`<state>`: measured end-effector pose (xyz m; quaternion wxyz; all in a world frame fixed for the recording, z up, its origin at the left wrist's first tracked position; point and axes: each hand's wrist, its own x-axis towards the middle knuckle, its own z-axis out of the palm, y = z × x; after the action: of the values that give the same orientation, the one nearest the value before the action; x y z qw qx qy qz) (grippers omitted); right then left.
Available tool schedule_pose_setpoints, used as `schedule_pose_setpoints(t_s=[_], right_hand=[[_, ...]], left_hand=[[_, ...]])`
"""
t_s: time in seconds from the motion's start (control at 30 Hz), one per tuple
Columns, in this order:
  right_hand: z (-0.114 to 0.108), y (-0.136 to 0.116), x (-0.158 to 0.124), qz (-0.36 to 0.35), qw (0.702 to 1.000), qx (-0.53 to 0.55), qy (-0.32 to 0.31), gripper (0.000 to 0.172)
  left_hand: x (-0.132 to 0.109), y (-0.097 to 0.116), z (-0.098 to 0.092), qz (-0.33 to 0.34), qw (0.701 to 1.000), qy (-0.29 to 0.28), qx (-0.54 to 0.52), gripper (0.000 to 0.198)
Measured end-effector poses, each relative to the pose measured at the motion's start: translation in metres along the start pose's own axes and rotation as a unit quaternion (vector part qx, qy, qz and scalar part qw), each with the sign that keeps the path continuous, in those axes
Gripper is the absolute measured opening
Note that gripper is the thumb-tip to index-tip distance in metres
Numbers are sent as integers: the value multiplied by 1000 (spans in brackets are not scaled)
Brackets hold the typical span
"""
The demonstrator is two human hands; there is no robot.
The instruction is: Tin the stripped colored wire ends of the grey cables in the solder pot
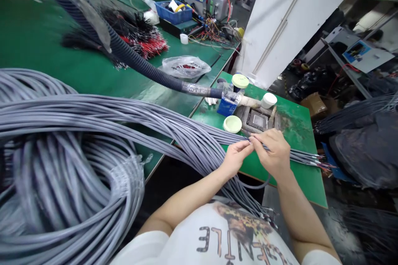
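At twelve o'clock, just past the chest, both hands work over the edge of a green bench (303, 184). The left hand (235, 159) and right hand (270, 152) meet almost fingertip to fingertip, each closed in a small, firm pinch on what looks like a single grey cable (297, 155), though the fingers hide the exact contact. Neither hand is clenched into a fist.

A pinch like this works best with the fingertips close together and the strand kept taut, so the smooth jacket cannot slip or kink while the neighbouring cables lie straight.

That strand belongs to a long sheaf of matte grey cables (199, 149) sweeping in from a large coil (66, 178) at nine o'clock, its loops gathered with clear film (126, 174). Toward three o'clock, the ends fan across the bench as fine coloured wires (314, 160). Beyond the hands sit a metal jig (257, 121), a pale green lid (232, 124) and a blue box (226, 107). Ribbed black conduit (130, 56) reaches in from eleven o'clock toward the jig. Farther off, a clump of red and black wires (141, 39) and a crumpled plastic bag (185, 66) lie on a second green bench (40, 37).
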<state>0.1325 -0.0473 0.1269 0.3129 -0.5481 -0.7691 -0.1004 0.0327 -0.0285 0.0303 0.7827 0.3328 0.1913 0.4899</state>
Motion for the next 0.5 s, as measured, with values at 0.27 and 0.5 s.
schedule_pose_setpoints(t_s=[0.27,0.5], right_hand=[[-9,29,-18,-16,995,94,-22,28],[10,37,-28,-118,979,120,-116,41]], left_hand=[[3,8,-10,-84,982,38,-164,23],[1,23,-13,-127,958,5,-257,19]])
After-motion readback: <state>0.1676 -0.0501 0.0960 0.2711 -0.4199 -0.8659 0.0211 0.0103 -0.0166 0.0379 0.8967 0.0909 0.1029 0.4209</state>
